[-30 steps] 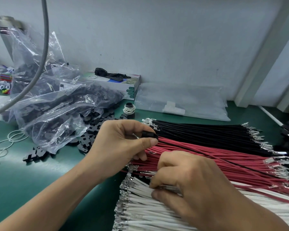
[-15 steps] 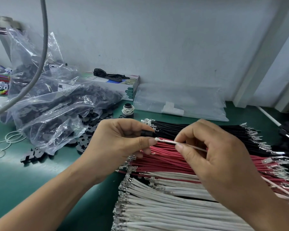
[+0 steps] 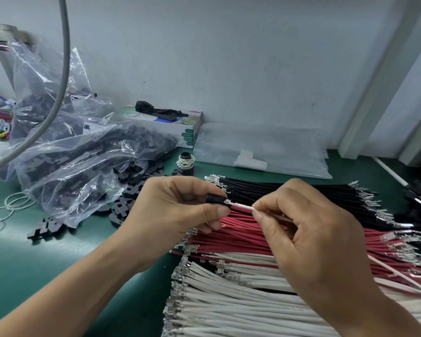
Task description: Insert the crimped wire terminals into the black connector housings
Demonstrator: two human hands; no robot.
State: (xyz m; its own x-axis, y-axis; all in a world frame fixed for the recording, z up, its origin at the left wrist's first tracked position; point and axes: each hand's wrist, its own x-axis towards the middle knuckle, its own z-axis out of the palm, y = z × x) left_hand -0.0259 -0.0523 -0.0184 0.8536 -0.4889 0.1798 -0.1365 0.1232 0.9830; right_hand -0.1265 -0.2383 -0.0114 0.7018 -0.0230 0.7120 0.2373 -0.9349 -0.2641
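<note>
My left hand [image 3: 178, 210] pinches a small black connector housing [image 3: 215, 199] between thumb and fingers. My right hand [image 3: 309, 239] pinches a white wire [image 3: 242, 207] near its crimped metal terminal [image 3: 227, 202], whose tip sits at the housing's opening. The rest of that white wire runs out behind my right hand to the lower right. Both hands hover over three bundles of crimped wires on the green table: black wires [image 3: 289, 193], red wires [image 3: 241, 235] and white wires [image 3: 229, 302].
Clear plastic bags of black housings [image 3: 78, 164] lie at the left, with loose black housings [image 3: 122, 210] spilled beside them. A cardboard box [image 3: 178, 125], a small black spool [image 3: 186, 162] and a flat plastic bag [image 3: 265, 152] sit along the wall. A grey cable [image 3: 58, 93] hangs at upper left.
My right hand picked a white wire out of the bundle, lifted it and brought its terminal to the housing held in my left hand. My left hand stayed nearly still.
</note>
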